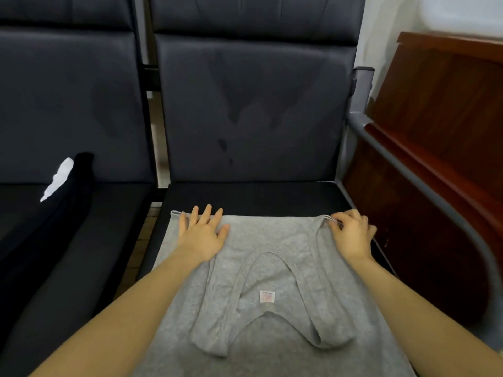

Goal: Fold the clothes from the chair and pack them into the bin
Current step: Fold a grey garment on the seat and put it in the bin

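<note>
Row of dark padded chairs point(253, 110) filling most of the view, tall backrests upright, seats running toward the camera; faint darker blotches on the middle backrest. Pale wall point(386, 28) behind at upper right. Reddish-brown wooden cabinet point(441, 126) just beside the right chair, hard against its grey metal armrest point(402, 164). Strip of tiled floor point(152, 210) visible in the gap between the two seats.

Spread flat over the right seat, a grey sleeveless top point(272, 268), far edge lying straight across the seat, straps and neckline folded back toward the middle, small white label point(267, 296) showing inside the neck. Near end of the garment running off the bottom of the view.

On the left seat, a black garment point(68, 213) heaped and draped toward the front edge, with a scrap of white cloth or paper point(58, 179) on it; cannot tell which.

Left hand point(202, 235) laid palm-down on the far left part of the grey top, fingers point(206, 214) straight and spread apart, pressing the cloth flat. Right hand point(351, 235) at the far right corner, fingers curled together and pinching the folded edge of the top there.
</note>
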The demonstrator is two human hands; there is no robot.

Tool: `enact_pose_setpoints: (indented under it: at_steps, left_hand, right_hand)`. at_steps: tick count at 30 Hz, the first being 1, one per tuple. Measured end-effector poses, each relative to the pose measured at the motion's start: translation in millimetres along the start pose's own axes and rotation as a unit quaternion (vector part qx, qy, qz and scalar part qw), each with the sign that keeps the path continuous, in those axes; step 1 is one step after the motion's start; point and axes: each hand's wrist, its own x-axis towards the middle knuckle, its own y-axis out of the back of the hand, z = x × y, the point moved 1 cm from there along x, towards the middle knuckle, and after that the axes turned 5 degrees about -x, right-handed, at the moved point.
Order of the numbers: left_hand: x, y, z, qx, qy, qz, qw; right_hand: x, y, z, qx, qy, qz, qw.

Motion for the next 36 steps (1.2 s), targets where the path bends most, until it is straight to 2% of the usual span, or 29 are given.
enact_pose_setpoints:
  at_steps: [5, 8, 12, 18, 24, 29, 36]
  left_hand:
    - [4, 6, -4, 0.026, -0.029, 0.051, 0.998]
    - [7, 12, -8, 0.010, -0.040, 0.097, 0.994]
    - [13, 16, -12, -0.038, -0.041, 0.087, 0.995]
    - [15, 23, -24, -0.148, -0.027, 0.076, 0.986]
    - [12, 24, -19, -0.185, -0.007, 0.109, 0.977]
    - [10, 35, -9, -0.197, 0.000, 0.174, 0.965]
    - [20, 90, 17, -0.200, -0.024, 0.303, 0.932]
  right_hand:
    - [11, 15, -1, -0.004, 0.012, -0.008, 1.000]
    - [8, 20, -8, 0.013, 0.065, -0.005, 0.998]
    - [8, 14, -27, 0.048, 0.121, -0.026, 0.991]
    - [12, -5, -46, -0.029, 0.095, -0.125, 0.987]
    - [8, 0, -42, 0.008, 0.053, -0.147, 0.988]
    - [11, 11, -52, 0.048, 0.051, -0.060, 0.996]
    - [34, 57, -85, 0.093, 0.065, 0.072, 0.991]
